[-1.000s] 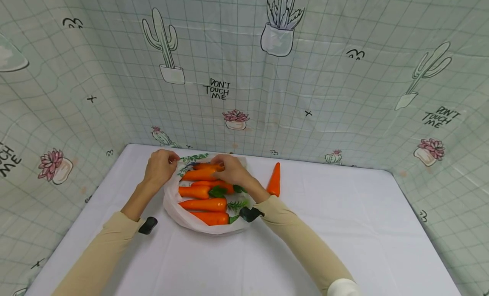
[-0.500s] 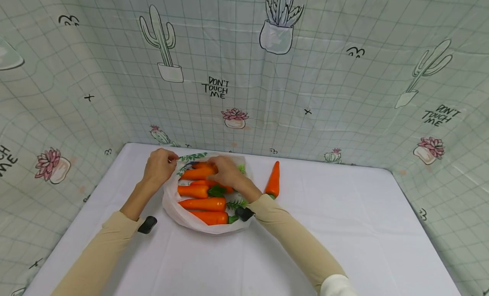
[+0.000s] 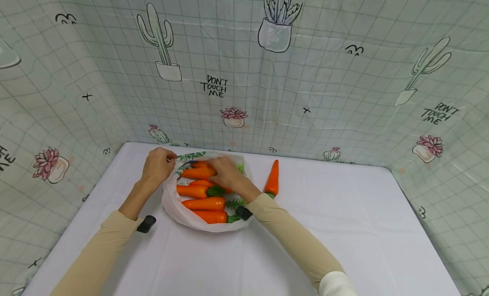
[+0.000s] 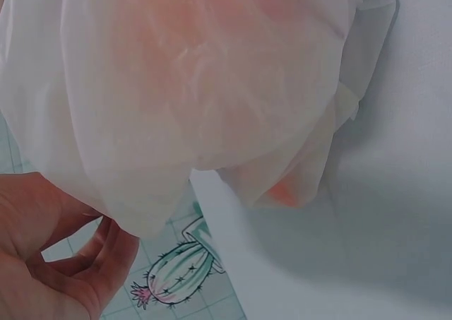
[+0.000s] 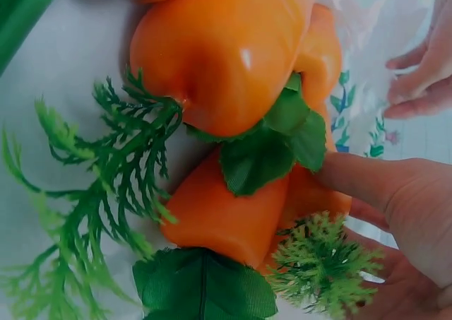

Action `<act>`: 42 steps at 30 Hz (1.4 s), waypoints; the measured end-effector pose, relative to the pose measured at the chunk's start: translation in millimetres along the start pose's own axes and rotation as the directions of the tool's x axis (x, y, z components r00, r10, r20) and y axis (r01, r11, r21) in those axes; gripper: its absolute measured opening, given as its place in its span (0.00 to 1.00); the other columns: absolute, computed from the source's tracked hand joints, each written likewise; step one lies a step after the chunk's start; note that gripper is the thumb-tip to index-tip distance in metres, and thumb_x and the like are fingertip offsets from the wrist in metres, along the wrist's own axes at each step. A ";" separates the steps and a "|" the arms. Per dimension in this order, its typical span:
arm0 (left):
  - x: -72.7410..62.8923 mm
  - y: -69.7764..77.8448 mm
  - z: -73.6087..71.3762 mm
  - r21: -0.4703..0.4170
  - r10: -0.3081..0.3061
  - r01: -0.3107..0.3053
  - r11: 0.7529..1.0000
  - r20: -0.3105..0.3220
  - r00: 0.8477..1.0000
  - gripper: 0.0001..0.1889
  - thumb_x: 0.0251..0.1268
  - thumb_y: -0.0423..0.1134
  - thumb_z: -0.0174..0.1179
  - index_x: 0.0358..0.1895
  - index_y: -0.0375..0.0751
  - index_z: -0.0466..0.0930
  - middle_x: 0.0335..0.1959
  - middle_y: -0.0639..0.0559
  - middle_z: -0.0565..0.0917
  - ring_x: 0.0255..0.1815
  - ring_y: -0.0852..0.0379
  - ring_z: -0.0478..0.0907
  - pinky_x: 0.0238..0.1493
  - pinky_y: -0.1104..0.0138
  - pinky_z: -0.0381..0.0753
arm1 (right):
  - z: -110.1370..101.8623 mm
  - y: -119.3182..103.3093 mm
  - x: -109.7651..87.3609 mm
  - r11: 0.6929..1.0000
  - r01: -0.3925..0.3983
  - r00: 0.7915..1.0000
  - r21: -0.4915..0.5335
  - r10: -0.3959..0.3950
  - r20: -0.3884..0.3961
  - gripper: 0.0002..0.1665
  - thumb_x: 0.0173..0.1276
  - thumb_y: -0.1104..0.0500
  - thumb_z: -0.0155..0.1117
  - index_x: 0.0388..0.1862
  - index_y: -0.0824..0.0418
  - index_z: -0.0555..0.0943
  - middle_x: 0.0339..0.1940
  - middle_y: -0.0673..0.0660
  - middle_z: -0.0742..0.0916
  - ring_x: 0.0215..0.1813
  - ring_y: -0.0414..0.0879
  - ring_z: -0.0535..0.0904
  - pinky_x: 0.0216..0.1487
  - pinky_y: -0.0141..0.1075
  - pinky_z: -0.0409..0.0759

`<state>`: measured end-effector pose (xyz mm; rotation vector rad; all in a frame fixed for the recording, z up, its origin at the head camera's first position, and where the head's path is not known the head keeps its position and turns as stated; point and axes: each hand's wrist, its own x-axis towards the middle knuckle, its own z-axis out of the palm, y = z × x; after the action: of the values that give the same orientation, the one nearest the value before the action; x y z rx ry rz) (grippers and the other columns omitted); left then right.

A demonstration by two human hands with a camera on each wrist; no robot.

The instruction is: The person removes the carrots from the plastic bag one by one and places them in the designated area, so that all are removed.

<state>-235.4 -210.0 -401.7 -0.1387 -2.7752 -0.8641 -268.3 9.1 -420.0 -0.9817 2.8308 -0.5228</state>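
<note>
Several orange carrots (image 3: 208, 204) with green tops lie side by side in a thin whitish plastic bag (image 3: 172, 209), its mouth spread wide. At the back left of the rim, my left hand (image 3: 157, 167) pinches the bag's edge. The left wrist view has its fingertips at the draped plastic (image 4: 191, 101). My right hand (image 3: 229, 176) reaches into the bag from the right and grips a carrot (image 3: 198, 173) at the back of the row. In the right wrist view its thumb presses the orange side beside a leafy top (image 5: 272, 147); its other fingers are partly hidden.
One more carrot (image 3: 272, 179) lies outside the bag, just right of it. A white cloth covers the table (image 3: 324, 228). Behind and beside it hangs a gridded curtain (image 3: 324, 83) printed with cacti.
My right hand has shifted slightly left and deeper over the back carrots. The left hand keeps its place at the rim. The view has tilted a little.
</note>
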 end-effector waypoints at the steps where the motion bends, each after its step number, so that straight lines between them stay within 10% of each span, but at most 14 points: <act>1: 0.1 -0.1 -0.3 -0.002 0.004 -0.004 1.000 0.000 1.000 0.11 0.66 0.22 0.55 0.45 0.20 0.86 0.41 0.27 0.86 0.36 0.35 0.84 0.36 0.48 0.85 | -0.7 0.5 -0.8 1.000 0.004 1.000 -0.006 -0.004 -0.004 0.28 0.70 0.58 0.72 0.66 0.64 0.80 0.61 0.59 0.86 0.60 0.52 0.80 0.66 0.41 0.75; 42: -3.9 -2.9 -1.0 0.001 0.007 -0.007 1.000 0.014 1.000 0.10 0.68 0.23 0.57 0.45 0.18 0.85 0.42 0.26 0.85 0.41 0.34 0.84 0.39 0.48 0.86 | -34.1 40.6 -69.9 0.917 0.040 0.980 0.397 0.041 -0.193 0.26 0.66 0.56 0.76 0.59 0.68 0.83 0.52 0.61 0.88 0.50 0.53 0.86 0.53 0.41 0.85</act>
<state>-231.9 -213.0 -403.4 -0.1542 -2.7864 -0.8626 -243.8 91.7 -403.5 -0.8877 2.7119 -1.2044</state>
